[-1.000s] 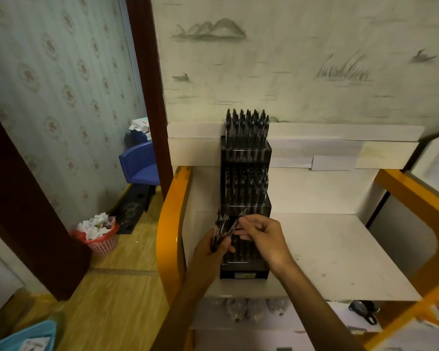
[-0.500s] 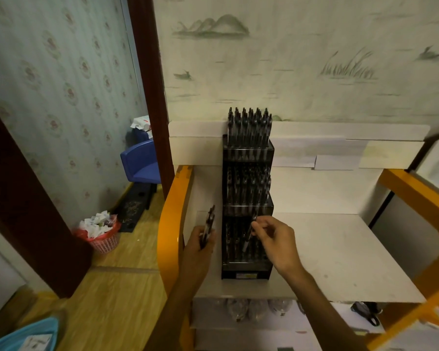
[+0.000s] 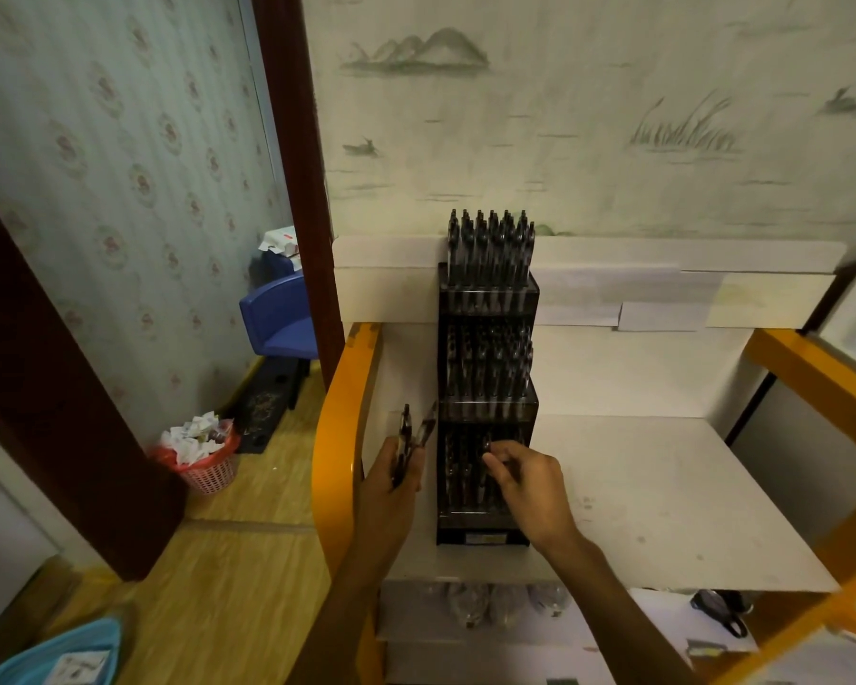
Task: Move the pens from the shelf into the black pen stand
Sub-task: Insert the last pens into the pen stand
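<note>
Right hand (image 3: 527,479) pinching 1 pen (image 3: 488,449) into black pen stand (image 3: 485,529) at lower centre, left hand (image 3: 391,479) gripping spare pens (image 3: 411,437) just left; crowded slots risk jamming.

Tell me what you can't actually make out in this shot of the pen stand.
Head view only:
- How many pens the left hand grips: blurred, fingers cover them.
- Whether the right hand pinches a pen: dark, fingers hide it.
- Bottom tier of the black pen stand: too dark to count.
</note>
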A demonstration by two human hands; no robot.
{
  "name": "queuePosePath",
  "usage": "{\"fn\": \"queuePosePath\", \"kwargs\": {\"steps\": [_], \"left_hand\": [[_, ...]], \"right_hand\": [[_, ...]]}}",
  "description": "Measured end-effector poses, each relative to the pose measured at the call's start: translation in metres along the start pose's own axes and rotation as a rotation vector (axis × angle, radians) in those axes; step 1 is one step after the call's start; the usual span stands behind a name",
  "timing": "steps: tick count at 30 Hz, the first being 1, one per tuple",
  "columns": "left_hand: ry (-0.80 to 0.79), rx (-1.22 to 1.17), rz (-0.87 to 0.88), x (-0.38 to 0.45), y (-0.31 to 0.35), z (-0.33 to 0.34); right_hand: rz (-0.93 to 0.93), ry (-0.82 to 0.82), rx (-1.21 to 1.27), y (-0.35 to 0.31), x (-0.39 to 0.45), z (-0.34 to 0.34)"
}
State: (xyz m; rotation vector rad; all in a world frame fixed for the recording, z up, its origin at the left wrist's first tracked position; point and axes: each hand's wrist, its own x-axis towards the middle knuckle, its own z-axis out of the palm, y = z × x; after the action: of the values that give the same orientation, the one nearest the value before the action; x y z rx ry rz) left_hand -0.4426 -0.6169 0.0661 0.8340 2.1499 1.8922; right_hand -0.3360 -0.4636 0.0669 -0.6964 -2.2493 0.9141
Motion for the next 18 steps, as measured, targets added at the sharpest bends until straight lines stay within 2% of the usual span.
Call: {"fn": "queuePosePath", "kwargs": {"steps": [5, 10, 18], "left_hand": [[-0.011, 0.027, 0.013, 0.0, 0.0, 0.002], [-0.001, 0.049, 0.019, -0.003, 0.004, 0.003], [-0.088, -0.053, -0.068, -0.005, 0.005, 0.008]], "right_hand": [[-0.022, -0.01, -0.053, 0.0, 0.0, -0.002], [-0.03, -0.096, -0.141, 0.013, -0.006, 0.006], [-0.002, -0.185, -0.172, 0.024, -0.013, 0.011]]}}
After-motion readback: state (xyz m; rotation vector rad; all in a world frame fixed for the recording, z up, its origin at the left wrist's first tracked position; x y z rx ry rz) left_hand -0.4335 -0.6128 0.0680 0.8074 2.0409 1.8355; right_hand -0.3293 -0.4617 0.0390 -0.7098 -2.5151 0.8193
